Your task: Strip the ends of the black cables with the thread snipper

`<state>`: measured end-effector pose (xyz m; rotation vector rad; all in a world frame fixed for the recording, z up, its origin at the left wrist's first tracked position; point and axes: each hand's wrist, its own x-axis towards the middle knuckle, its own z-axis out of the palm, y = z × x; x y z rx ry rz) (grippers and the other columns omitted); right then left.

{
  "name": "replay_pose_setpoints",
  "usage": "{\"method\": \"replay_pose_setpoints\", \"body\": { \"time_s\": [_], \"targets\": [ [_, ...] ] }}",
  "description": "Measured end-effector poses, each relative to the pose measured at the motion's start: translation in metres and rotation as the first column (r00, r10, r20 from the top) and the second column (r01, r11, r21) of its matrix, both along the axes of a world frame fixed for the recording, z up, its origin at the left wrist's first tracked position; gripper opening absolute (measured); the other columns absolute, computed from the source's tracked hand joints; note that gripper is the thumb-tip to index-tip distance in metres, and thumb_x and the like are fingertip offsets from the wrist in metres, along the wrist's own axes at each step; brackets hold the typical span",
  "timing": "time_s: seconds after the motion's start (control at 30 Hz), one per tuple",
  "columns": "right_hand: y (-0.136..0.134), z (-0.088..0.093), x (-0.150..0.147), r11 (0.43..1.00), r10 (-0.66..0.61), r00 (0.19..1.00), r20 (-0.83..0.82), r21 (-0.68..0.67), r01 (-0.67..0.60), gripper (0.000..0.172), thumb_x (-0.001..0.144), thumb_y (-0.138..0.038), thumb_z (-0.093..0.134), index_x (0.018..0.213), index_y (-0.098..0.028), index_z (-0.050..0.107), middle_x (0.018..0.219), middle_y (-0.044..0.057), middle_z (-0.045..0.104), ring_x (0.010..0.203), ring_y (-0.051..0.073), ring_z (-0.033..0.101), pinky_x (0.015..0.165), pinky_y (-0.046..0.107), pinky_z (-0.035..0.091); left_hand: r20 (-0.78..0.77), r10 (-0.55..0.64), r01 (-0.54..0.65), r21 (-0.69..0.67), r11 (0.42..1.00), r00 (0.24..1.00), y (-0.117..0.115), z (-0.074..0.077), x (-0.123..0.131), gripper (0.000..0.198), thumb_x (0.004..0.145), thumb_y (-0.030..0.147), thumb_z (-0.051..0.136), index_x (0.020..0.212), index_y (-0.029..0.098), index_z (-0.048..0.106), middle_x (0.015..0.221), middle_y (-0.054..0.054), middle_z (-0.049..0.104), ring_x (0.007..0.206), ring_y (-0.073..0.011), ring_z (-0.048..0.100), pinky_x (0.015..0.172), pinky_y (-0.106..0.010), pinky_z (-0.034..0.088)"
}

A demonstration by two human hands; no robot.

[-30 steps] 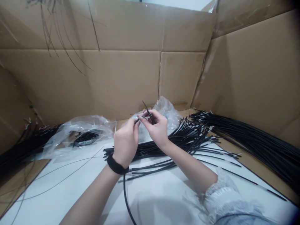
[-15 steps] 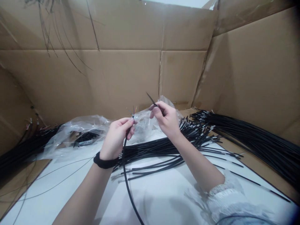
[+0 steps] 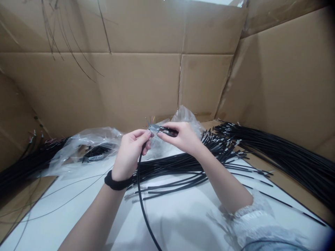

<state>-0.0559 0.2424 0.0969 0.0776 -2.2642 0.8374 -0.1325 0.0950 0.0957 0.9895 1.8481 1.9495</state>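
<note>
My left hand (image 3: 133, 153) pinches a black cable (image 3: 140, 174) close to its stripped end. Thin coloured wires (image 3: 151, 121) fan out above the fingertips, and the rest of the cable curves down past the lower edge. In my right hand (image 3: 181, 137) is a pair of small snips (image 3: 169, 130) with dark handles, held between thumb and fingers. Their metal blades point left and lie right at the base of the fanned wires. Whether the blades touch the wires is too small to tell.
Behind my hands, a bundle of black cables (image 3: 167, 169) lies on the white surface (image 3: 178, 216). More cables (image 3: 282, 153) are heaped at right and left (image 3: 34, 157). A clear plastic bag (image 3: 70, 153) holds small black pieces. Cardboard walls (image 3: 136, 87) enclose the back and sides.
My right hand has turned and shifted slightly left and down, bringing the snips from pointing upward to lying level against the cable's wires. My left hand has stayed about where it was.
</note>
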Motion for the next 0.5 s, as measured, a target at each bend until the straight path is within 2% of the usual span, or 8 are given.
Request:
{"method": "replay_pose_setpoints", "body": {
  "time_s": [0.13, 0.2, 0.33, 0.4, 0.5],
  "targets": [
    [-0.001, 0.003, 0.002, 0.993, 0.088, 0.994, 0.07, -0.086, -0.082, 0.029, 0.077, -0.039, 0.058, 0.081, -0.012, 0.069, 0.065, 0.001, 0.058, 0.059, 0.009, 0.044, 0.053, 0.021, 0.031, -0.136, 0.138, -0.142, -0.024, 0.99, 0.981, 0.001, -0.003, 0.002, 0.02, 0.077, 0.034, 0.057, 0.073, 0.014, 0.059, 0.051, 0.003, 0.051, 0.042, -0.0056, 0.038, 0.041, -0.018, 0.028],
    [-0.001, 0.004, 0.001, 0.977, 0.153, 0.984, 0.087, -0.162, -0.138, 0.029, 0.076, -0.039, 0.058, 0.078, -0.013, 0.069, 0.062, 0.0, 0.054, 0.058, 0.008, 0.042, 0.052, 0.021, 0.03, -0.263, 0.239, -0.251, -0.013, 0.968, 0.935, 0.002, -0.005, 0.005, 0.018, 0.078, 0.033, 0.056, 0.073, 0.016, 0.059, 0.053, 0.002, 0.054, 0.044, -0.0072, 0.044, 0.044, -0.019, 0.032],
    [-0.002, 0.001, -0.001, 0.903, 0.296, 0.953, 0.064, -0.345, -0.257, 0.027, 0.074, -0.039, 0.06, 0.084, -0.015, 0.07, 0.061, -0.001, 0.053, 0.054, 0.006, 0.039, 0.05, 0.02, 0.029, -0.539, 0.441, -0.462, 0.104, 0.881, 0.718, 0.002, -0.01, 0.01, 0.014, 0.079, 0.029, 0.054, 0.072, 0.018, 0.058, 0.063, 0.0, 0.061, 0.056, -0.0107, 0.055, 0.057, -0.021, 0.041],
    [-0.004, -0.001, -0.003, 0.877, 0.306, 0.951, 0.038, -0.4, -0.267, 0.027, 0.074, -0.038, 0.06, 0.086, -0.016, 0.07, 0.061, -0.001, 0.054, 0.052, 0.006, 0.039, 0.048, 0.019, 0.03, -0.647, 0.483, -0.526, 0.145, 0.838, 0.591, 0.003, -0.012, 0.009, 0.013, 0.08, 0.028, 0.053, 0.073, 0.018, 0.057, 0.064, 0.0, 0.062, 0.057, -0.0103, 0.056, 0.058, -0.02, 0.04],
    [-0.008, -0.004, -0.006, 0.873, 0.271, 0.963, 0.002, -0.423, -0.244, 0.027, 0.074, -0.037, 0.061, 0.086, -0.014, 0.07, 0.065, 0.001, 0.058, 0.055, 0.007, 0.044, 0.05, 0.02, 0.033, -0.756, 0.525, -0.607, 0.217, 0.765, 0.391, 0.003, -0.016, 0.006, 0.014, 0.081, 0.026, 0.053, 0.072, 0.017, 0.058, 0.061, 0.001, 0.062, 0.053, -0.0086, 0.054, 0.054, -0.019, 0.037]
  ]
}}
